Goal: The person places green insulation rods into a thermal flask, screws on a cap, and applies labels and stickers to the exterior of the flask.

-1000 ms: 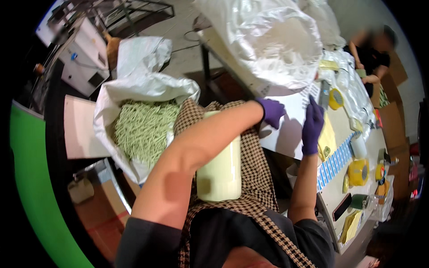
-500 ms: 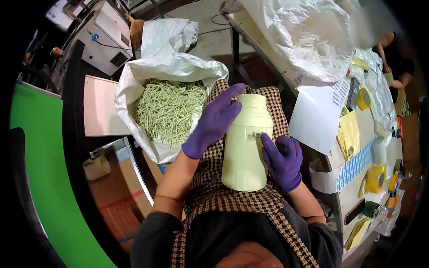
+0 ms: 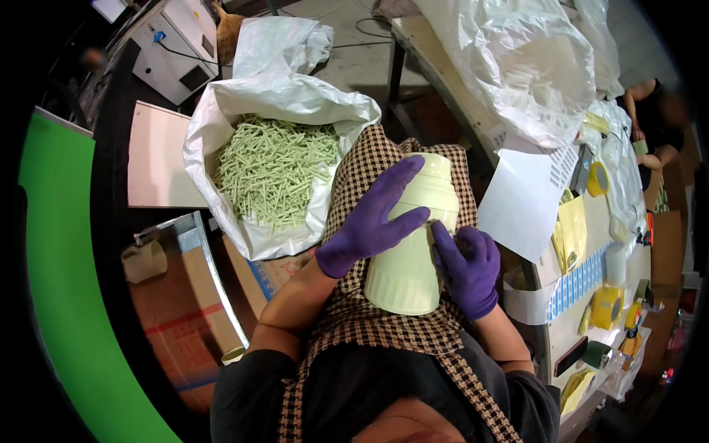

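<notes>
A pale yellow thermos flask [image 3: 405, 275] with a stepped neck leans upright on my checked apron, between my two purple-gloved hands. Across its upper left side lies my left hand [image 3: 373, 221], holding it with long fingers over the shoulder and thumb on the front. My right hand [image 3: 471, 269] closes against the flask's right side; one digit stretches up to a small dark mark on the front, and the other fingers are curled. The left thumb partly covers that mark. Anything small between the fingertips is hidden.
At the left, an open white sack [image 3: 208, 159] holds short pale green sticks. A beige mug [image 3: 145, 261] stands on a carton [image 3: 177, 325]. On the right, a table carries a white bag [image 3: 550, 81], paper sheets [image 3: 521, 196] and yellow tape rolls [image 3: 607, 306]. A co-worker's arm [image 3: 661, 155] shows beyond.
My left hand has slid down and right across the flask, its thumb now over the front mark. The flask top has tilted slightly right. My right hand has barely moved.
</notes>
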`<state>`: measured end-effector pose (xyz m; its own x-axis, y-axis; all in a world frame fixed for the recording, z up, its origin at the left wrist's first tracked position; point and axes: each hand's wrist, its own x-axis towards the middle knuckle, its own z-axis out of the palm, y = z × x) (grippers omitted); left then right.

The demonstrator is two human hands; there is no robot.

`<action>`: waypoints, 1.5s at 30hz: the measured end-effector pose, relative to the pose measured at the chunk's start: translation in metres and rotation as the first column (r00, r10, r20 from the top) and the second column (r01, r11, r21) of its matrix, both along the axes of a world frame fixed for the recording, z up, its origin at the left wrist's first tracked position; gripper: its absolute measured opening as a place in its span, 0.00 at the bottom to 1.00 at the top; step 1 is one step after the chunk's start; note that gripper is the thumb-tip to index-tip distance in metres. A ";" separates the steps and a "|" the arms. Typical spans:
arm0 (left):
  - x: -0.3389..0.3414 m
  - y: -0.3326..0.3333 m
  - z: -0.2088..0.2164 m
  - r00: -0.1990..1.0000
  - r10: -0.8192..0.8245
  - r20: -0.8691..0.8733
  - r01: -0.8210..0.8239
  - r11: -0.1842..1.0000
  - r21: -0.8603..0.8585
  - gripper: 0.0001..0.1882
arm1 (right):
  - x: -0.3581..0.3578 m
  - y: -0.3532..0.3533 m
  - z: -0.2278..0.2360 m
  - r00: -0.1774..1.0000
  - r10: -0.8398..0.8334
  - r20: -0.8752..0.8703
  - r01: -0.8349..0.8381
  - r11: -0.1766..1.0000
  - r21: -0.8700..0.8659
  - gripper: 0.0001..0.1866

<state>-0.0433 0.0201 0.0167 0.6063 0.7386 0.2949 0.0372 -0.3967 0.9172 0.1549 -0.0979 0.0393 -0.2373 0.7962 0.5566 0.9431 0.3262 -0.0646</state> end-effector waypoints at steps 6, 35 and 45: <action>0.005 -0.001 -0.005 0.998 0.039 -0.041 -0.034 0.994 0.103 0.43 | 0.000 -0.005 0.009 0.999 -0.026 0.037 0.029 0.996 -0.082 0.29; 0.040 0.076 -0.057 0.392 -0.174 0.903 0.673 0.723 -0.153 0.25 | 0.189 -0.086 -0.007 0.773 -0.561 -0.296 0.580 0.814 -0.029 0.17; 0.072 0.055 -0.043 0.681 0.118 0.723 0.542 0.583 -0.605 0.24 | 0.164 0.008 0.004 0.873 -0.409 -0.265 0.449 0.887 0.111 0.29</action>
